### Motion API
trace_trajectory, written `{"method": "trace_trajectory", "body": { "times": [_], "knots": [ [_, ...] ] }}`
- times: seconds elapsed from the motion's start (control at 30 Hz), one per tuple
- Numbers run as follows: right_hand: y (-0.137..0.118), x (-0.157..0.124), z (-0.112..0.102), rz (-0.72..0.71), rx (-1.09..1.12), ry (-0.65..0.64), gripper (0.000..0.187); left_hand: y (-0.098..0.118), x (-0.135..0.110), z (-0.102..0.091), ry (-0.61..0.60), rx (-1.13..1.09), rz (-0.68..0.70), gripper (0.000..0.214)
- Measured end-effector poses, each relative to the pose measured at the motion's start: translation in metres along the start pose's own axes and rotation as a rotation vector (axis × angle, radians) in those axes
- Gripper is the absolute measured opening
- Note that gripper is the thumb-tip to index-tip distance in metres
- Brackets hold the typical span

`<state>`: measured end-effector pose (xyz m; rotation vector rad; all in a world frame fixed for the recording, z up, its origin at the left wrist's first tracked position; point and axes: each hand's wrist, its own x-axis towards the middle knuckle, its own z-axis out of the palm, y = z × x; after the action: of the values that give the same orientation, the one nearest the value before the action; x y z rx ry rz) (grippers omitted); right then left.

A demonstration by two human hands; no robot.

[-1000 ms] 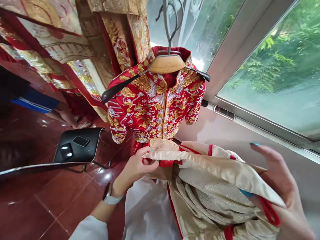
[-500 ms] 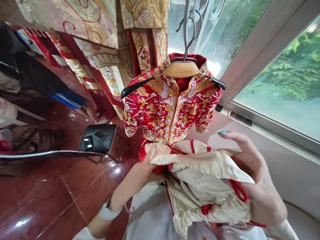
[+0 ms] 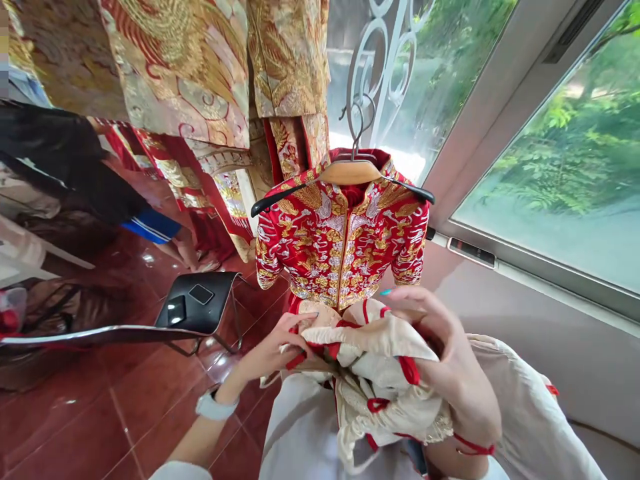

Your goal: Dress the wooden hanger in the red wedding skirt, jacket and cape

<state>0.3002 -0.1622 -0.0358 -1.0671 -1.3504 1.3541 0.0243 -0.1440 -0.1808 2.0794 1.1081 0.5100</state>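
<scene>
In the head view a bunched cream garment [image 3: 387, 390] with red fabric loops lies over my lap. My left hand [image 3: 285, 340] grips its left edge, fingertips pinched on the cream cloth. On the other side my right hand [image 3: 453, 363] is curled round the gathered fabric, and its index finger reaches out over the top. Just beyond my hands hangs a short-sleeved red jacket [image 3: 323, 247], covered in gold and silver embroidery. A black hanger with a wooden middle [image 3: 350, 173] rests across its shoulders. Folds of cloth hide part of my right fingers.
Gold embroidered garments [image 3: 190, 73] hang at upper left. A black chair [image 3: 213, 303] at left bears a phone [image 3: 201, 293]. A window [image 3: 545, 193] fills the right, with another phone [image 3: 473, 253] on its sill. White cloth [image 3: 525, 400] lies at lower right. A person in black [image 3: 75, 153] bends at far left.
My right hand has come left and inward with the garment, bunching it closer to my left hand. The left fingers have shifted on the edge. The whole view has tilted up slightly.
</scene>
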Motion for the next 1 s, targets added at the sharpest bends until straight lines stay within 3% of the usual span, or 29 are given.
{"method": "trace_trajectory", "body": {
  "times": [0.13,0.23,0.33,0.4,0.47,0.6,0.7,0.77,0.83,0.93,1.0],
  "knots": [
    [0.001,0.002,0.000,-0.040,-0.013,-0.015,0.043,-0.003,0.028,0.042,0.002,0.139,0.121,0.040],
    [-0.008,0.000,0.002,-0.058,-0.013,-0.022,0.040,-0.003,0.054,0.069,0.078,0.205,0.026,0.041],
    [-0.008,-0.004,0.001,-0.047,-0.026,-0.004,0.039,-0.012,0.076,0.074,0.130,0.167,-0.058,0.049],
    [-0.004,-0.005,-0.006,-0.042,-0.055,0.026,0.042,-0.019,0.085,0.057,0.151,0.101,-0.013,0.060],
    [-0.002,-0.004,-0.018,-0.069,-0.114,0.076,0.046,-0.022,0.087,0.025,0.187,0.021,-0.017,0.061],
    [0.008,0.000,-0.050,-0.150,-0.366,0.126,0.069,-0.005,0.068,-0.049,0.182,-0.268,-0.266,0.041],
    [0.046,0.007,-0.062,-0.181,-0.662,0.179,0.080,0.020,0.049,-0.086,0.201,-0.522,-0.425,0.041],
    [0.094,0.013,-0.061,-0.188,-0.846,0.280,0.082,0.033,0.042,-0.097,0.285,-0.625,-0.490,0.045],
    [0.150,0.016,-0.059,-0.108,-0.942,0.331,0.090,0.039,0.041,-0.099,0.388,-0.687,-0.529,0.052],
    [0.214,0.016,-0.067,0.068,-0.832,0.194,0.094,0.036,0.047,-0.098,0.395,-0.710,-0.595,0.057],
    [0.229,0.018,-0.082,0.119,-0.734,0.114,0.092,0.027,0.051,-0.100,0.339,-0.678,-0.615,0.050]
  ]
}}
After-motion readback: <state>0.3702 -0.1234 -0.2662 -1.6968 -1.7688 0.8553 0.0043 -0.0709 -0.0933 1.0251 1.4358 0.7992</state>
